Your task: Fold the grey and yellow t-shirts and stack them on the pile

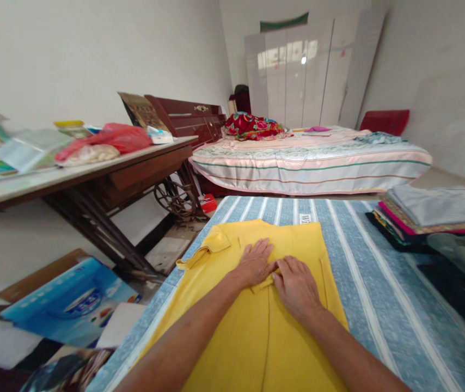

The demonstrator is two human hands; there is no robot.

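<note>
A yellow short-sleeved garment (pixel 232 332), seemingly a shirt, lies spread over a blue-and-white striped sheet (pixel 363 283). One short sleeve (pixel 203 250) sticks out at its upper left, while the right side is folded inward. My left hand (pixel 256 262) rests flat on the upper part of the cloth with its fingers stretched out. Just to its right, my right hand (pixel 298 286) has its fingers curled and pinches a fold of the yellow fabric near the middle. The fingers of both hands almost touch.
Folded clothes (pixel 432 215) are stacked at the right, with dark garments (pixel 461 288) nearer. On the left stands a sewing-machine table (pixel 151 163) bearing a red plastic bag (pixel 122 139). A blue box (pixel 77 302) sits below it. Another bed (pixel 310 169) lies beyond.
</note>
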